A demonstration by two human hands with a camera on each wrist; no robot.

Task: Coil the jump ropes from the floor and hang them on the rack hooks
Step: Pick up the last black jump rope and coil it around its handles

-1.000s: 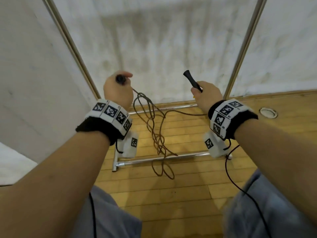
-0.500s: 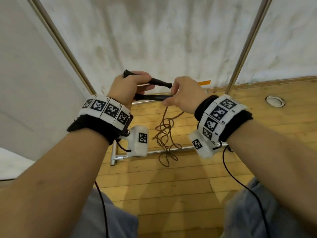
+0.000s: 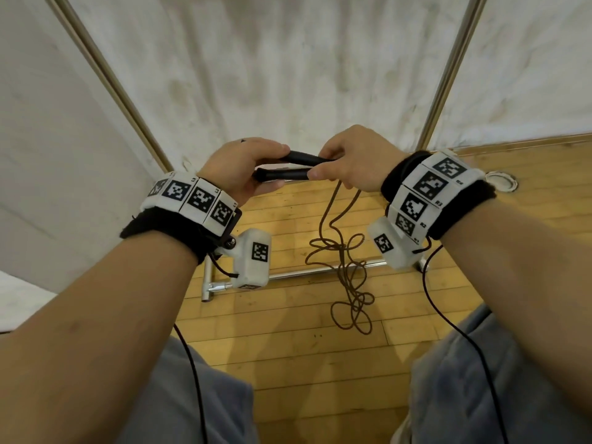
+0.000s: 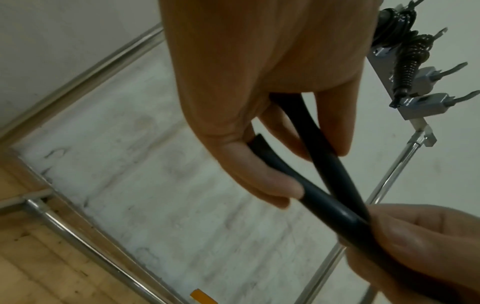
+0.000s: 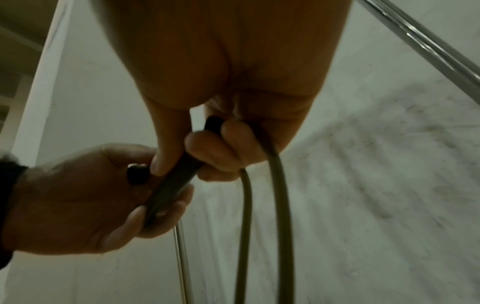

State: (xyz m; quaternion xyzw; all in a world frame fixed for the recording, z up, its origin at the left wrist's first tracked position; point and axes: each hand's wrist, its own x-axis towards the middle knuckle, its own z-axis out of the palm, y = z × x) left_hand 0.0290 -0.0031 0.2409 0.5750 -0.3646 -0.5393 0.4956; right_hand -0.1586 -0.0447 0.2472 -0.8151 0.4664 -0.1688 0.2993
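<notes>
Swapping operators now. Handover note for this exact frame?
Left hand: grips both black handles.
Right hand: pinches the handles' other ends.
Brown rope: hangs from the handles in two strands, tangled, its lower loops reaching the wood floor.
Rack hooks: other ropes already hang there; some hooks free.
Done: handles paired. Left: coil the rope, hang it.

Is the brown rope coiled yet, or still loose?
Loose. The brown rope hangs from the two black handles in tangled strands down toward the wooden floor; no neat coil shows.
</notes>
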